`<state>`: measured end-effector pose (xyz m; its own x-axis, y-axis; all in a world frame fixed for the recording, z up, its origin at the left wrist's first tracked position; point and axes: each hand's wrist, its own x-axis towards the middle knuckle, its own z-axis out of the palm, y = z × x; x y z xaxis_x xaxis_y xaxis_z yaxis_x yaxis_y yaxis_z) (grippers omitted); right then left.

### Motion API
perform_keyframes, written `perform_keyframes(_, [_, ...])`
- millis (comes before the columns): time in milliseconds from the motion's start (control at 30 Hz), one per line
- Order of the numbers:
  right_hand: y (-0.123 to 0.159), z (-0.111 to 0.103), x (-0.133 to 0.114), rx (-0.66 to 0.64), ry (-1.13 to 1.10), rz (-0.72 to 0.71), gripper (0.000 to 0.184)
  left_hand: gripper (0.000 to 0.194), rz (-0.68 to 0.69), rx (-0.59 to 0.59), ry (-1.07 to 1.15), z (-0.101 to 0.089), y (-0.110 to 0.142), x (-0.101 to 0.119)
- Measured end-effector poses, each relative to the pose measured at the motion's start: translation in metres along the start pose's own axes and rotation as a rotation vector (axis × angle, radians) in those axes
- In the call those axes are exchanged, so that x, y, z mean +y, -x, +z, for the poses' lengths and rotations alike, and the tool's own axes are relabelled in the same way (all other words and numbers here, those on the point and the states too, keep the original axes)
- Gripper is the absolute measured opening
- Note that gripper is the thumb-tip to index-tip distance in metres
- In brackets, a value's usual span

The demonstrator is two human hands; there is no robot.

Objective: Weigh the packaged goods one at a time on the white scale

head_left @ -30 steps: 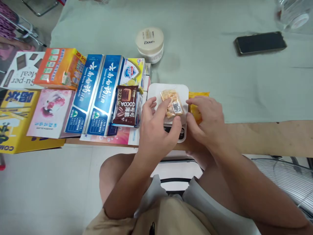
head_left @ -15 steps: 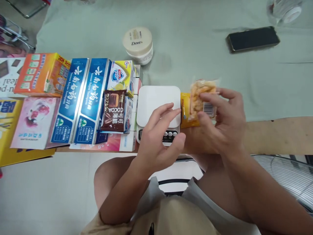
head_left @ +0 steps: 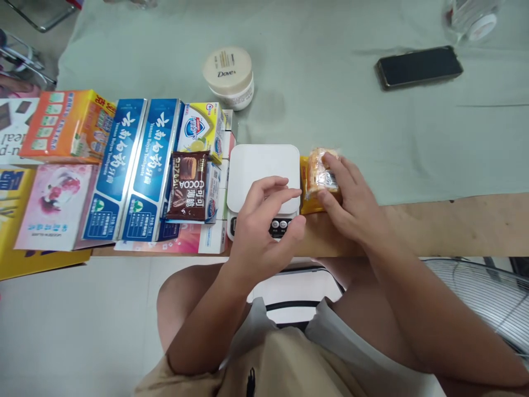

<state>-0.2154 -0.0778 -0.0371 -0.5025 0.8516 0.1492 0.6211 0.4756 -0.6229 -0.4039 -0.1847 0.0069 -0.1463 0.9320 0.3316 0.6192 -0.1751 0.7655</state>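
Observation:
A white kitchen scale [head_left: 263,173] lies at the table's front edge with nothing on its platform. My left hand [head_left: 264,226] hovers over its lower part, fingers apart and holding nothing, covering some of the buttons. To the right, my right hand [head_left: 351,201] grips a clear-wrapped snack packet [head_left: 320,171] between thumb and fingers. This packet rests on a yellow packet [head_left: 306,201], of which only the left side and lower edge show. Left of the scale, a brown cocoa biscuit packet [head_left: 189,187] lies on top of boxes.
Two blue toothpaste boxes [head_left: 136,165], a yellow soap box [head_left: 202,127], an orange pack [head_left: 66,124] and a pink box [head_left: 55,204] crowd the left. Behind stands a Dove tub [head_left: 229,77]. A phone [head_left: 419,67] and a clear container [head_left: 475,22] are at the back right.
My right hand has moved left and down with the snack packet, bringing it onto the yellow packet. My left hand stays nearly still above the scale. The view has shifted slightly.

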Motion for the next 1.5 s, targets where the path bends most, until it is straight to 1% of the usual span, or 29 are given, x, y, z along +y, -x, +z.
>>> perform_keyframes(67, [0.000, -0.001, -0.004, -0.079, 0.000, 0.013, 0.064, 0.027, -0.002, 0.000, 0.007, -0.001, 0.000, 0.000])
perform_keyframes(133, [-0.001, -0.004, -0.007, -0.116, 0.003, 0.021, 0.061, 0.027, -0.009, -0.004, 0.016, -0.001, -0.001, 0.000])
perform_keyframes(200, [-0.001, -0.005, -0.007, -0.120, 0.003, 0.018, 0.059, 0.027, -0.013, -0.001, 0.025, 0.000, -0.001, 0.000])
perform_keyframes(333, [0.000, -0.005, -0.002, -0.079, 0.012, -0.017, 0.066, 0.026, -0.003, 0.014, 0.028, -0.001, -0.001, -0.002])
perform_keyframes(500, [0.005, -0.002, 0.003, 0.020, 0.070, -0.093, 0.065, 0.025, 0.002, 0.036, 0.018, -0.005, 0.000, -0.003])
perform_keyframes(600, [0.004, -0.006, -0.003, 0.138, 0.077, -0.195, 0.062, 0.024, 0.007, 0.044, 0.016, -0.009, 0.001, 0.002])
perform_keyframes(667, [0.002, -0.010, -0.012, 0.258, 0.052, -0.274, 0.056, 0.021, 0.036, 0.084, 0.027, -0.015, 0.002, 0.008])
perform_keyframes(733, [0.000, -0.011, -0.027, 0.360, 0.023, -0.343, 0.050, 0.018, 0.067, 0.162, 0.031, -0.024, 0.004, 0.014])
perform_keyframes(800, [-0.001, -0.007, -0.047, 0.408, -0.021, -0.419, 0.045, 0.016, 0.074, 0.261, 0.009, -0.035, 0.007, 0.017])
perform_keyframes(867, [0.000, 0.004, -0.068, 0.372, -0.079, -0.491, 0.043, 0.014, 0.064, 0.369, -0.039, -0.047, 0.011, 0.015])
perform_keyframes(933, [0.001, 0.021, -0.089, 0.287, -0.134, -0.536, 0.042, 0.014, 0.025, 0.422, -0.117, -0.057, 0.016, 0.009])
perform_keyframes(1033, [0.003, 0.047, -0.114, 0.181, -0.138, -0.545, 0.040, 0.018, -0.086, 0.404, -0.235, -0.069, 0.023, -0.003])
perform_keyframes(1133, [0.004, 0.068, -0.130, 0.112, -0.085, -0.514, 0.044, 0.024, -0.167, 0.363, -0.262, -0.075, 0.030, -0.010])
perform_keyframes(1233, [0.004, 0.079, -0.136, 0.039, -0.060, -0.494, 0.045, 0.030, -0.193, 0.318, -0.229, -0.077, 0.035, -0.010])
perform_keyframes(1300, [0.005, 0.082, -0.136, -0.007, -0.072, -0.475, 0.043, 0.031, -0.182, 0.299, -0.198, -0.079, 0.036, -0.008])
perform_keyframes(1367, [0.006, 0.082, -0.134, -0.053, -0.131, -0.465, 0.042, 0.033, -0.169, 0.274, -0.146, -0.079, 0.037, -0.006])
perform_keyframes(1433, [0.010, 0.079, -0.132, -0.057, -0.218, -0.452, 0.044, 0.036, -0.166, 0.240, -0.081, -0.078, 0.038, -0.003])
perform_keyframes(1500, [0.015, 0.073, -0.130, -0.015, -0.272, -0.434, 0.046, 0.039, -0.154, 0.205, -0.007, -0.075, 0.038, 0.001])
